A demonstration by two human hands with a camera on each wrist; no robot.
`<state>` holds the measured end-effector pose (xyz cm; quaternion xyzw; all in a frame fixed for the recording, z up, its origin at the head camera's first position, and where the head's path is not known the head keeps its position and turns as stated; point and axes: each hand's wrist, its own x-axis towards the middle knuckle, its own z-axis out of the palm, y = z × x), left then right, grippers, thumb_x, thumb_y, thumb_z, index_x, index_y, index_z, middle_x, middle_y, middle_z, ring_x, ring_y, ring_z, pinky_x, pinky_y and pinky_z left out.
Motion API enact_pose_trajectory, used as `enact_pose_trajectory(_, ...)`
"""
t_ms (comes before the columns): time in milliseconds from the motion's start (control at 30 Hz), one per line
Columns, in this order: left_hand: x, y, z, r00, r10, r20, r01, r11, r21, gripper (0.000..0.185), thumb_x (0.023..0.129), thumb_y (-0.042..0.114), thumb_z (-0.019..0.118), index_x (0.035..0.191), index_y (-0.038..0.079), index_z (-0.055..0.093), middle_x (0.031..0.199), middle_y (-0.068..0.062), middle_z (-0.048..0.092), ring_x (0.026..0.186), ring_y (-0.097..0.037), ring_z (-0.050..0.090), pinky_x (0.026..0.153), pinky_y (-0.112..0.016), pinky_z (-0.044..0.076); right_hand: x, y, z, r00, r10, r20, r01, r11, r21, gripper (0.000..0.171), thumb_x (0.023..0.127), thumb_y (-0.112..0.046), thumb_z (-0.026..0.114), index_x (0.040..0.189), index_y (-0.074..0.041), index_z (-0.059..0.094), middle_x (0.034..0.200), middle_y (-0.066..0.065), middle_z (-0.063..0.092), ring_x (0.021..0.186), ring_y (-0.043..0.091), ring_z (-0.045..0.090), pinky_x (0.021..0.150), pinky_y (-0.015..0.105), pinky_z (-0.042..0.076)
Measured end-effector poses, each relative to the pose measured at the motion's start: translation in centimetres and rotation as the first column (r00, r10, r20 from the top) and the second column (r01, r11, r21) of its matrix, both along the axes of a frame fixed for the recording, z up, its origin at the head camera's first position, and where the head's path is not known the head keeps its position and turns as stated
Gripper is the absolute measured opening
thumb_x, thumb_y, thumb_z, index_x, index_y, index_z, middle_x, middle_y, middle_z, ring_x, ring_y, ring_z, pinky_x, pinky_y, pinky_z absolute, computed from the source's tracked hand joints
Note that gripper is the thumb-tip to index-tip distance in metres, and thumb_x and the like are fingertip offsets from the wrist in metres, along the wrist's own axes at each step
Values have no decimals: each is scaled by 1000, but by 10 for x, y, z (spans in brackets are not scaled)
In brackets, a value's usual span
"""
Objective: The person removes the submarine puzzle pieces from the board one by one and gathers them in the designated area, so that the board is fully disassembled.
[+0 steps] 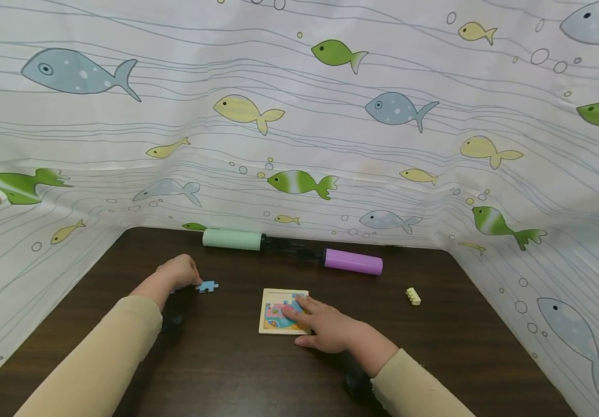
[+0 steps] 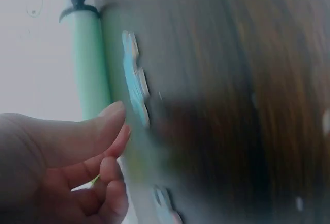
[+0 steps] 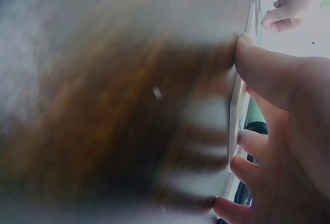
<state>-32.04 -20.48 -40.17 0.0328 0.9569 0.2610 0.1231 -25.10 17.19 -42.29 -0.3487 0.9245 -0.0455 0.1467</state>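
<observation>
On the left of the table, my left hand (image 1: pixel 178 271) reaches down beside a blue jigsaw piece (image 1: pixel 208 286). In the left wrist view, the loosely bent fingers (image 2: pixel 111 172) and thumb are close to that piece, which lies flat; contact is unclear. A second blue piece (image 2: pixel 164 203) lies near the hand, mostly hidden by it in the head view. My right hand (image 1: pixel 326 325) rests on a square puzzle board (image 1: pixel 285 332) with a pale frame and a colourful picture. Its fingers are spread over the right part, with the thumb at the near right edge.
Toward the back of the table lie a mint-green cylinder (image 1: pixel 232 239) and a purple cylinder (image 1: pixel 353 262) with black parts between them. A small pale-yellow toy brick (image 1: pixel 412 296) sits at the right. A fish-patterned curtain (image 1: pixel 299 145) surrounds the table's back and sides.
</observation>
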Motion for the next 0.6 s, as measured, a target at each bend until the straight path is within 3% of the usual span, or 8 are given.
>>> enact_pose_trajectory(100,-1,13,2,999,20,-50,-22,999,-34,11,89,15,71,82,7,68,81,-4,61,76,-25,54,83,-56,36,0,0,-1,1000,-3,1,3,1000,-3,71,97,-49,56,157,-39,20,164,4,14,148,27,12,111,53,25)
enact_pose_trajectory(200,0,35,6,995,-1,-100,-2,999,-33,11,89,17,72,86,9,66,83,-4,62,78,-26,55,85,-57,36,-1,1,0,1000,-7,7,7,1000,-8,71,97,-49,57,157,-40,20,164,4,14,148,27,12,111,53,24)
enact_pose_trajectory(400,3,107,5,979,-75,-189,73,997,-20,9,87,19,75,83,14,69,79,2,62,74,-20,55,86,-50,38,-1,2,2,1000,-11,14,11,1000,-10,71,97,-50,56,157,-39,20,164,5,14,148,29,13,111,55,23)
enact_pose_trajectory(600,12,168,-1,970,-181,-163,184,983,1,11,85,22,79,81,18,69,77,7,62,73,-16,55,88,-47,38,0,1,3,1000,0,18,0,1000,-16,69,97,-50,55,157,-38,21,163,7,14,148,30,14,111,59,21)
